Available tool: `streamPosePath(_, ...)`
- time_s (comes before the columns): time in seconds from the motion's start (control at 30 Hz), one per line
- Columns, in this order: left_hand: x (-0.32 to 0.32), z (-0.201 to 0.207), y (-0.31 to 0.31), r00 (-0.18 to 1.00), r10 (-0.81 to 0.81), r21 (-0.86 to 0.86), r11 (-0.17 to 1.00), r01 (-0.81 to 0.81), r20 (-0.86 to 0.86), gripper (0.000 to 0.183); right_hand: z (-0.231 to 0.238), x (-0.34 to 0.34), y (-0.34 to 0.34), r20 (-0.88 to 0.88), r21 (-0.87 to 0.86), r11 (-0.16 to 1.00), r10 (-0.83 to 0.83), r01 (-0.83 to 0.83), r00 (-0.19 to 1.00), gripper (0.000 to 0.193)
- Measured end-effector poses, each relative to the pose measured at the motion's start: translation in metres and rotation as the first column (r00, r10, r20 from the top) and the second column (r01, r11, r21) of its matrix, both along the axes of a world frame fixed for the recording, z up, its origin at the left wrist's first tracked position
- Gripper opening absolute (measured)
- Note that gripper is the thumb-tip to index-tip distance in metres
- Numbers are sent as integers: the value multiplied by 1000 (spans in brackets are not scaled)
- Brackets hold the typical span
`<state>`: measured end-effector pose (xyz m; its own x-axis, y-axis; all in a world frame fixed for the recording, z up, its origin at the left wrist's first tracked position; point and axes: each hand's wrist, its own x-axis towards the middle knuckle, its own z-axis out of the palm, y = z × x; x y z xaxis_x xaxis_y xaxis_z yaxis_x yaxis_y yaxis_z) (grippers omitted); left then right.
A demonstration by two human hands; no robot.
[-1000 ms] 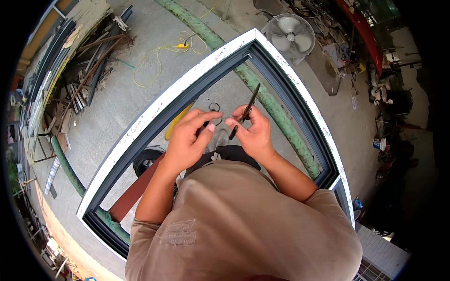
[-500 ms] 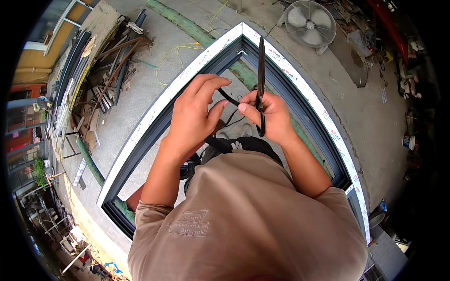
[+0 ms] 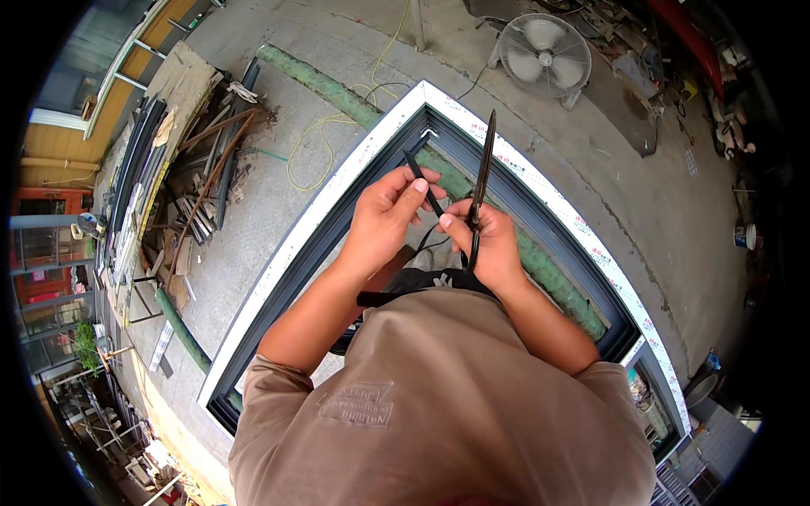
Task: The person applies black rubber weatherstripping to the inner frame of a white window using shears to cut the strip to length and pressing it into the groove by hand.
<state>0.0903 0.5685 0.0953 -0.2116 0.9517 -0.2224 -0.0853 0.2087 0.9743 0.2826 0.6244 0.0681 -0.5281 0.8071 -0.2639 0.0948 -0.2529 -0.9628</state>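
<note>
My left hand (image 3: 384, 223) pinches a thin black rubber strip (image 3: 422, 180) between thumb and fingers; the strip's end points up and away, and its other end loops down toward my waist. My right hand (image 3: 488, 246) grips long black scissors (image 3: 483, 160), blades closed and pointing away from me. The two hands almost touch in front of my chest. Below them lies a large dark window frame (image 3: 333, 226) with a white film-covered outer edge.
A green pipe (image 3: 314, 80) runs under the frame's far corner, with a yellow cable (image 3: 314, 145) beside it. A floor fan (image 3: 542, 52) stands beyond the frame. Metal offcuts and profiles (image 3: 190, 190) are piled at left. Clutter lines the right side.
Both hands have come up closer to the camera. The scissors swung from slanted to nearly upright. My left hand shifted its grip to the strip's end.
</note>
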Motion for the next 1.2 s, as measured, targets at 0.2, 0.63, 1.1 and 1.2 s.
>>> streamPosePath(0.2, -20, -4, 17, 977, -200, -123, 971, 207, 71, 33, -20, -3, -16, 43, -85, 990, -107, 111, 993, 19)
streamPosePath(0.63, -10, -23, 47, 920, -79, -367, 901, 230, 384, 29, -31, -14, -14, 179, 77, 918, -396, 389, 901, 18)
streamPosePath(1.1, -11, -61, 81, 950, 17, -396, 911, 114, 313, 27, -11, 4, 0, 338, 347, 902, -377, 258, 862, 19)
streamPosePath(1.2, -15, -61, 81, 934, 38, -396, 911, 114, 356, 27, -16, 18, 0, 282, 349, 893, -389, 284, 877, 12)
